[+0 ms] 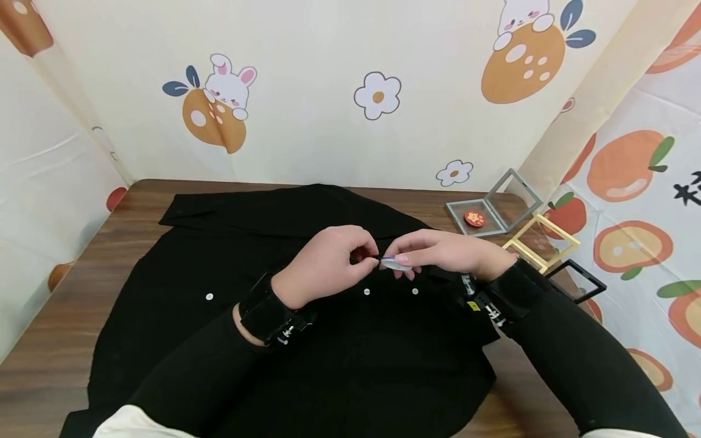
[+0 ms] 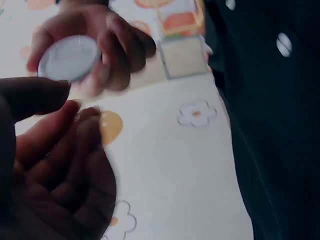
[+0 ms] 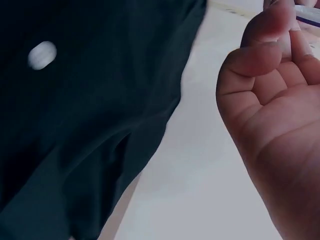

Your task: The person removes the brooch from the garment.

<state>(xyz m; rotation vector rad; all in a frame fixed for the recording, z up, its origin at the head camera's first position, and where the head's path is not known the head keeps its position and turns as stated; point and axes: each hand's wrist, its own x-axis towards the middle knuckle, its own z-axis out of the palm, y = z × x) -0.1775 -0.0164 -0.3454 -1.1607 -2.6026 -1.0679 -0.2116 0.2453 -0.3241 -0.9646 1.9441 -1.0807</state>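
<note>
A small round badge (image 1: 395,264), pale with a silvery rim, is pinched between thumb and fingers of my right hand (image 1: 438,250). In the left wrist view its flat whitish face (image 2: 70,57) shows. My left hand (image 1: 327,267) has thumb and index tips together at the badge's left edge, its other fingers curled under. At the right wrist view's top corner the badge appears edge-on, with a purple lower edge (image 3: 309,22). Below both hands a black shirt (image 1: 383,365) with several white buttons (image 1: 367,292) lies spread out.
Behind the right hand, a grey clear-sided case (image 1: 465,210) stands unfolded with a red round piece (image 1: 474,218) in it. Beside it are a yellow frame (image 1: 539,240) and a black frame (image 1: 580,280). The wooden table (image 1: 60,328) borders fabric-covered walls at back and sides.
</note>
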